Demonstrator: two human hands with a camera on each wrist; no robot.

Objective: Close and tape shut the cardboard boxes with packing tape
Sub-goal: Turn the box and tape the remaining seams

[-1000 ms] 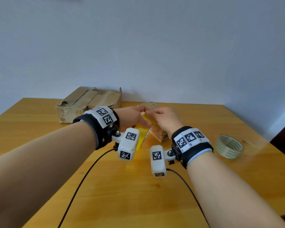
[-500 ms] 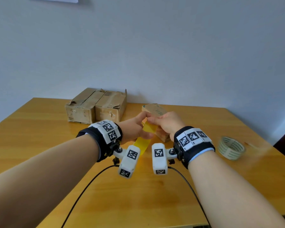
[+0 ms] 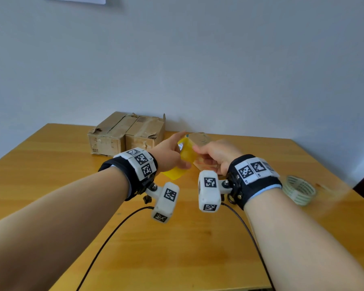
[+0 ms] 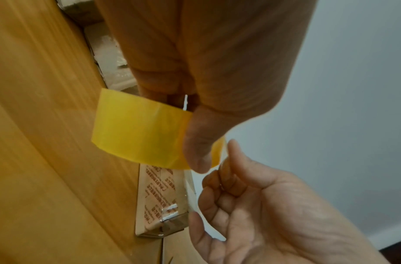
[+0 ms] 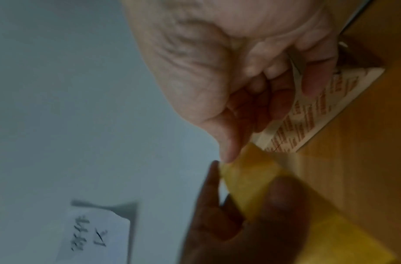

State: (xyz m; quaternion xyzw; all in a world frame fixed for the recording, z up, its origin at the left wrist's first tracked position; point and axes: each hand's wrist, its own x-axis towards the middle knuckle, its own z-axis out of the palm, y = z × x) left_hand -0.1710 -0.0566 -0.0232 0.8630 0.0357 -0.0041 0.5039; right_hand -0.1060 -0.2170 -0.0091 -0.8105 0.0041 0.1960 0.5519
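Observation:
A strip of yellow packing tape [image 3: 186, 157] hangs in the air between my two hands. My left hand [image 3: 176, 153] pinches it, with the thumb [image 4: 198, 142] pressed on its face. My right hand [image 3: 206, 152] has its fingers curled and pinches the strip's upper end at the thumb tip [image 5: 228, 151]. The loose end [image 4: 136, 132] points toward the table. Just behind and below my hands lies a small cardboard box [image 3: 199, 137] with red print [image 4: 158, 194]. My hands partly hide it, and its top flaps cannot be made out.
Two worn cardboard boxes [image 3: 126, 135] stand side by side at the back left, against the wall. A roll of clear tape [image 3: 298, 190] lies on the wooden table [image 3: 177, 248] to the right of my right wrist. Two black cables [image 3: 105, 242] cross the near tabletop.
My view has tilted upward, so the boxes sit lower in the frame. Both hands stay together on the tape. My left forefinger now points up and the strip shows more of its face.

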